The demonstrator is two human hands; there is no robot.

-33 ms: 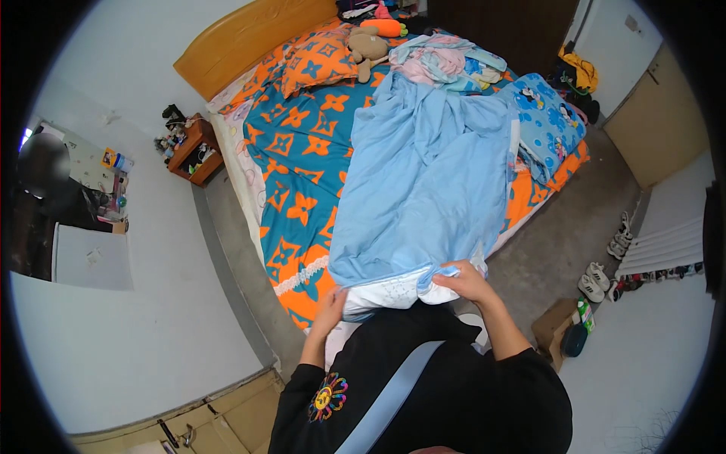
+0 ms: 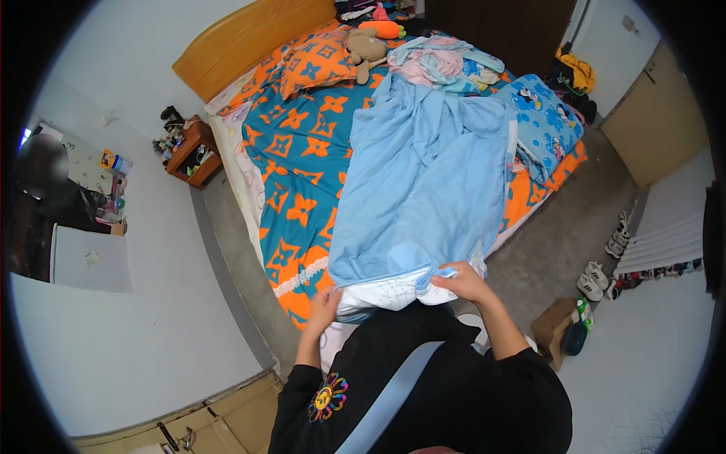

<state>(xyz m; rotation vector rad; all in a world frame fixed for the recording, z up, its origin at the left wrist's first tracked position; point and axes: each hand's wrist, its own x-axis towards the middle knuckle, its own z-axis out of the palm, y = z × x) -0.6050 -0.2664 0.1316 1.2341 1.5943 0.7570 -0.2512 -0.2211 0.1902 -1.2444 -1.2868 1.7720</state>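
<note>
A light blue quilt cover (image 2: 423, 174) lies spread over the right half of the bed, with wrinkles toward its far end. Its near edge is turned back at the bed's foot, showing a white, faintly patterned underside (image 2: 382, 293). My left hand (image 2: 325, 306) pinches the left corner of that edge. On the right, my right hand (image 2: 463, 281) grips the same edge, thumb on top and fingers partly hidden in the folds. Between both hands the edge hangs close against my black top.
Teal and orange bedding (image 2: 283, 174) covers the bed, with a matching pillow (image 2: 318, 66) and a plush toy (image 2: 367, 49) near the wooden headboard (image 2: 242, 41). A folded blue cartoon-print quilt (image 2: 541, 121) lies at right. Shoes (image 2: 591, 281) and a cardboard box (image 2: 554, 325) stand on the floor.
My left hand has shifted very slightly left with the quilt cover's corner. The right hand keeps its grip in nearly the same place.
</note>
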